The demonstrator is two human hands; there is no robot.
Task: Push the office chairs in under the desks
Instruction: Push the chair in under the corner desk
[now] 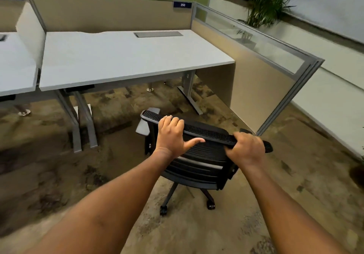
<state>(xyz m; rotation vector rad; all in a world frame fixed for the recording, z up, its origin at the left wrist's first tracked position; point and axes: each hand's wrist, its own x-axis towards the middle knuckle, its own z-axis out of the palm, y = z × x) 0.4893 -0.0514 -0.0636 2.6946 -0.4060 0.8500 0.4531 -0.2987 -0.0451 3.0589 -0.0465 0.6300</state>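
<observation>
A black mesh office chair [202, 165] stands on the carpet a short way in front of a light grey desk [126, 57], its back turned to me. My left hand [173, 137] grips the top edge of the backrest near its left end, fingers curled over the rim and thumb stretched along the back. My right hand [246, 147] grips the same top edge near its right end. The chair's seat is mostly hidden behind the backrest; a grey armrest [142, 128] shows at the left. Its wheeled base [187, 200] is outside the desk's footprint.
Grey metal desk legs [78, 120] stand left of the chair, another leg [190, 94] at the right. A beige partition [254, 88] with a glass top closes the desk's right side. A second desk [15, 66] adjoins at the left. A potted palm [267, 3] stands far right.
</observation>
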